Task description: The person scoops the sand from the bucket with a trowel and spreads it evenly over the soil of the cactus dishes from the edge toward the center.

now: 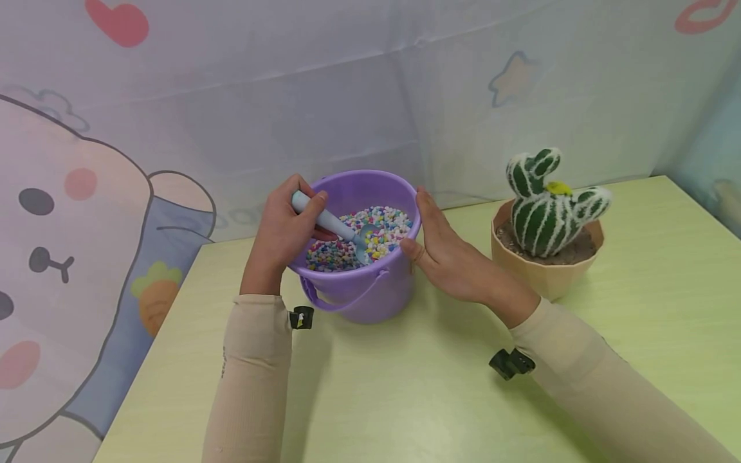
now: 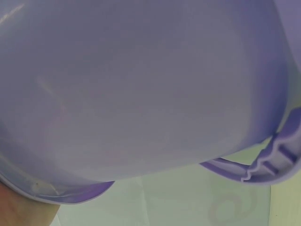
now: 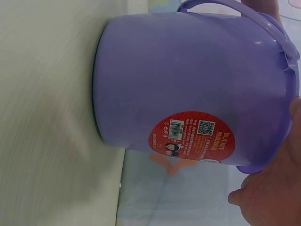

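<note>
A purple bucket (image 1: pixel 370 296) stands on the table, partly filled with small multicoloured beads (image 1: pixel 332 254). My left hand (image 1: pixel 283 222) is over the bucket's left rim and grips the handle of a light blue scoop (image 1: pixel 332 223). The scoop slants down to the right, its head among the beads. My right hand (image 1: pixel 454 257) holds the bucket's right rim, thumb at the front and fingers farther back. In the left wrist view the bucket wall (image 2: pixel 141 94) fills most of the picture and the scoop is hidden. The right wrist view shows a red label (image 3: pixel 193 136) on the bucket.
A green-and-white cactus (image 1: pixel 544 218) in a tan pot (image 1: pixel 544 273) stands right of the bucket, beyond my right forearm. The bucket's carrying handle (image 1: pixel 347 305) hangs down at its front. A printed cloth (image 1: pixel 324 109) rises behind the pale yellow-green table (image 1: pixel 370 399).
</note>
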The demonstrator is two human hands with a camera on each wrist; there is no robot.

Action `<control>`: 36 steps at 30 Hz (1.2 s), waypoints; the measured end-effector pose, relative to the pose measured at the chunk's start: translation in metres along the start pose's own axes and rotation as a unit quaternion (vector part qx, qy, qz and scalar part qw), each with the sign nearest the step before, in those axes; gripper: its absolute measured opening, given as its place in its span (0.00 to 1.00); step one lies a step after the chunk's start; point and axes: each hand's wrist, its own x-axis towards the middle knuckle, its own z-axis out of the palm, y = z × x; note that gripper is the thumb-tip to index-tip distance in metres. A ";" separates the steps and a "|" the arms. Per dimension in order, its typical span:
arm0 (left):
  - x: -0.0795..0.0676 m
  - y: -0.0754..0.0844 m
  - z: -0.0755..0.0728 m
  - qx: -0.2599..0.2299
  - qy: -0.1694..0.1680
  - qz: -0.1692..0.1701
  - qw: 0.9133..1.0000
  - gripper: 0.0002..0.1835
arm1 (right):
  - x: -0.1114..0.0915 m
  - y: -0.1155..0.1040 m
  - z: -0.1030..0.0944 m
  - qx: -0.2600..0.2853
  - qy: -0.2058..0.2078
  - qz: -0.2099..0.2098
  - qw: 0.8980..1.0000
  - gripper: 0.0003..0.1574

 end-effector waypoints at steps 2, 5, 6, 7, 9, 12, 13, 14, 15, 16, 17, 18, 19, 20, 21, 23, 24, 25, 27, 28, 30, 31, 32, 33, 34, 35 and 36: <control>0.000 0.000 0.000 -0.004 -0.001 0.000 1.000 0.11 | 0.000 0.000 0.000 -0.002 0.000 -0.001 1.000 0.53; -0.001 0.000 -0.001 -0.008 -0.004 0.002 1.000 0.11 | 0.000 0.000 0.000 0.000 0.001 -0.001 1.000 0.53; -0.001 0.000 -0.001 -0.009 -0.005 0.003 1.000 0.11 | 0.000 0.000 0.000 0.000 0.000 0.000 1.000 0.54; -0.001 0.000 -0.002 -0.010 -0.005 0.005 1.000 0.11 | 0.000 -0.001 0.000 0.001 0.000 0.000 1.000 0.54; -0.002 0.001 -0.002 -0.010 -0.006 0.008 1.000 0.12 | 0.000 -0.001 0.000 0.001 -0.001 0.002 1.000 0.54; -0.003 0.001 -0.003 -0.017 -0.012 0.014 1.000 0.12 | 0.000 -0.001 0.000 0.000 -0.003 0.004 1.000 0.54; -0.004 0.001 -0.003 -0.020 -0.015 0.018 1.000 0.12 | 0.000 -0.001 0.000 0.001 -0.003 0.005 1.000 0.54; -0.004 0.001 -0.004 -0.023 -0.019 0.022 0.999 0.13 | 0.000 -0.001 0.000 0.001 -0.004 0.006 1.000 0.54; -0.004 0.000 -0.004 -0.027 -0.025 0.027 0.999 0.13 | 0.000 -0.002 0.000 0.000 -0.005 0.006 1.000 0.54; -0.004 0.000 -0.005 -0.032 -0.031 0.033 0.998 0.12 | 0.000 -0.002 -0.001 0.001 -0.005 0.006 1.000 0.54; -0.004 -0.001 -0.006 -0.035 -0.036 0.037 0.998 0.12 | 0.000 -0.002 -0.001 0.001 -0.005 0.007 1.000 0.54; -0.004 -0.002 -0.007 -0.038 -0.041 0.043 0.998 0.12 | 0.000 -0.002 -0.001 0.002 -0.006 0.007 1.000 0.54; -0.004 -0.002 -0.008 -0.040 -0.046 0.048 0.997 0.11 | 0.000 -0.002 -0.001 0.003 -0.006 0.006 1.000 0.54; -0.004 -0.003 -0.009 -0.044 -0.051 0.052 0.996 0.11 | 0.000 -0.002 -0.001 0.003 -0.006 0.005 1.000 0.54; -0.004 -0.004 -0.010 -0.047 -0.056 0.054 0.996 0.11 | 0.000 -0.002 -0.001 0.004 -0.006 0.005 1.000 0.54; -0.004 -0.004 -0.011 -0.049 -0.066 0.059 0.995 0.10 | 0.000 -0.001 -0.001 0.005 -0.004 0.005 1.000 0.54; -0.004 -0.005 -0.011 -0.051 -0.071 0.060 0.994 0.10 | -0.001 -0.001 -0.001 0.006 -0.003 0.004 1.000 0.54; -0.005 -0.005 -0.012 -0.054 -0.075 0.059 0.994 0.09 | -0.001 -0.001 -0.001 0.006 -0.002 0.004 1.000 0.53; -0.005 -0.005 -0.012 -0.055 -0.081 0.058 0.994 0.09 | -0.001 0.000 -0.001 0.008 -0.001 0.004 1.000 0.53; -0.005 -0.005 -0.012 -0.055 -0.082 0.057 0.993 0.09 | -0.001 0.000 -0.001 0.008 -0.001 0.004 1.000 0.53; -0.005 -0.004 -0.013 -0.058 -0.083 0.053 0.993 0.09 | 0.000 0.000 0.000 0.009 -0.002 0.005 1.000 0.53; -0.005 -0.004 -0.013 -0.059 -0.082 0.052 0.994 0.09 | 0.000 0.000 0.000 0.007 -0.003 0.005 1.000 0.53; -0.005 -0.004 -0.013 -0.061 -0.081 0.052 0.993 0.08 | 0.000 0.000 0.000 0.007 -0.003 0.006 1.000 0.53; -0.005 -0.004 -0.013 -0.065 -0.079 0.053 0.993 0.08 | 0.000 0.000 0.000 0.005 -0.004 0.006 1.000 0.53; -0.005 -0.004 -0.013 -0.072 -0.078 0.053 0.993 0.07 | 0.000 0.000 0.000 0.004 -0.004 0.006 1.000 0.53; -0.005 -0.004 -0.013 -0.079 -0.076 0.055 0.992 0.07 | 0.000 0.000 0.000 0.004 -0.004 0.007 1.000 0.53; -0.005 -0.004 -0.014 -0.085 -0.074 0.055 0.992 0.06 | 0.000 0.000 0.000 0.004 -0.005 0.008 1.000 0.52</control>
